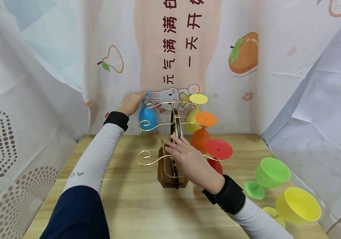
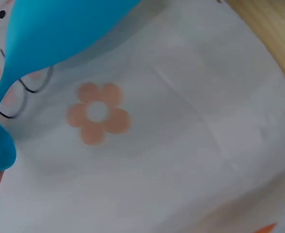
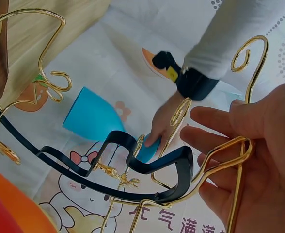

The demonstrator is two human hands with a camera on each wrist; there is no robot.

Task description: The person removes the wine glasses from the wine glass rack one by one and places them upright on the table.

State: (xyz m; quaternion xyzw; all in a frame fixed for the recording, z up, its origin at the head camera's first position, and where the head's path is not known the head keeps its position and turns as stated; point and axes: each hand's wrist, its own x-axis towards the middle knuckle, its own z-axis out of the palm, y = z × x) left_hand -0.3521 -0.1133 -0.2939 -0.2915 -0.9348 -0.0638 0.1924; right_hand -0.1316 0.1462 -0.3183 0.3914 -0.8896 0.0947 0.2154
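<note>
My left hand (image 1: 130, 103) pinches the foot of a blue plastic goblet (image 1: 147, 118), which hangs bowl-down by the rack's upper left hook. In the left wrist view, fingertips show at the foot beneath the goblet's thin stem (image 2: 2, 92). My right hand (image 1: 192, 162) is at the gold wire rack (image 1: 155, 160), its fingers nearly straight beside the upright. The right wrist view shows a gold wire (image 3: 239, 189) crossing in front of that palm. Upside-down yellow (image 1: 198, 99), orange (image 1: 205, 119) and red (image 1: 219, 149) goblets hang on the rack's right arms.
The rack's wooden base (image 1: 166, 179) stands on the wood-grain table (image 1: 134, 205). Upright at the right edge are a green goblet (image 1: 270, 174) and a yellow goblet (image 1: 296, 207). A printed curtain (image 1: 113, 30) hangs behind.
</note>
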